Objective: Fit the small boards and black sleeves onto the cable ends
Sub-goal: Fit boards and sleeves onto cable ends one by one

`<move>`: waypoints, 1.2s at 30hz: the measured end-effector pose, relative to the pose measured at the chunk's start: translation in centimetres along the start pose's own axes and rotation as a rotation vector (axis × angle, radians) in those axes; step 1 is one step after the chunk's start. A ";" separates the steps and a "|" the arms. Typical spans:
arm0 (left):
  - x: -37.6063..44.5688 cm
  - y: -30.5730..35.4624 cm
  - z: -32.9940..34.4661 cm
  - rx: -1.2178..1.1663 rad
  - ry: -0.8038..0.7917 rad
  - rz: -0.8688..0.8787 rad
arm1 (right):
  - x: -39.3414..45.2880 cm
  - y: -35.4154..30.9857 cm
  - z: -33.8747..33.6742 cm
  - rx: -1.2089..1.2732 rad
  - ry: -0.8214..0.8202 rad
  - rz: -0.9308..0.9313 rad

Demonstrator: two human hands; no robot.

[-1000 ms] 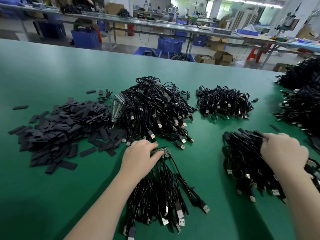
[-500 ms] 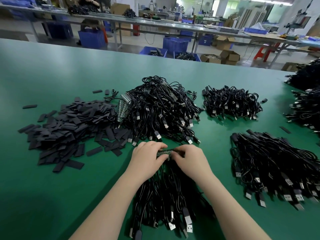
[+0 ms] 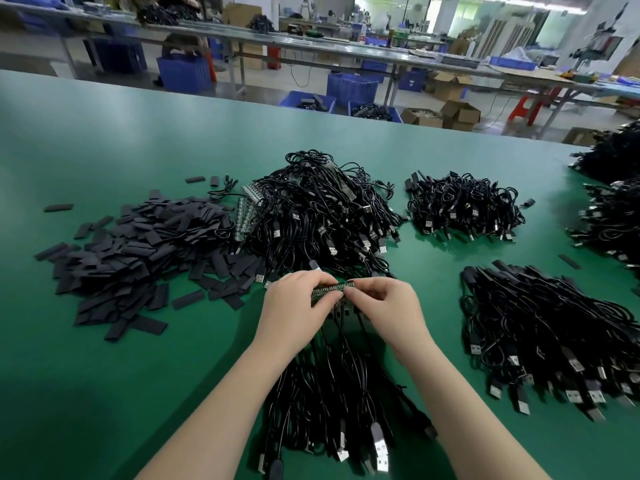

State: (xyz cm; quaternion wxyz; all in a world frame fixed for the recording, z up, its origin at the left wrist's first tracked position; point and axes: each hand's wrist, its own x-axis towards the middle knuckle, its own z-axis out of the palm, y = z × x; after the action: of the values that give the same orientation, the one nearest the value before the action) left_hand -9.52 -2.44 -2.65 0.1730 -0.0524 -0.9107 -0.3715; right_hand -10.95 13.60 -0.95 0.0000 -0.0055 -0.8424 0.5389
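A strip of small green boards (image 3: 334,288) is held up just above the green table (image 3: 104,375), with black cables (image 3: 332,393) hanging from it toward me. My left hand (image 3: 294,308) grips the strip's left end. My right hand (image 3: 388,306) pinches the strip at its right end with thumb and fingers. A heap of flat black sleeves (image 3: 138,258) lies to the left. More board strips (image 3: 246,216) lean against the big cable pile (image 3: 322,216) behind my hands.
A smaller cable pile (image 3: 464,206) lies at the back right and a wide one (image 3: 554,327) at the right, with further piles (image 3: 613,202) at the far right edge. Loose sleeves (image 3: 58,207) are scattered at the left. Benches and blue crates (image 3: 351,87) stand beyond the table.
My right hand left the right-hand cable pile and came to the board strip, which both hands now hold. The strip is lifted slightly.
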 end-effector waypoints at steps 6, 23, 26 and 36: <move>0.2 0.7 0.2 -0.005 -0.015 0.013 | -0.8 -0.4 -0.9 -0.075 0.067 -0.089; 0.1 2.2 1.9 0.143 0.029 -0.050 | -2.0 0.9 0.6 -0.216 0.258 -0.150; -0.1 2.4 1.9 0.164 0.047 -0.014 | -2.3 1.0 0.0 -0.234 0.308 -0.154; -0.8 2.9 1.0 0.147 0.395 0.269 | -3.7 -7.3 -3.3 0.031 0.483 -0.589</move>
State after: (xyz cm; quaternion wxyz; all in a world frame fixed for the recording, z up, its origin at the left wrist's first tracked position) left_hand -8.44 0.34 -1.69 0.3989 -0.0870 -0.8686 -0.2807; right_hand -7.28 13.48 7.06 0.3536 0.1098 -0.7753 0.5117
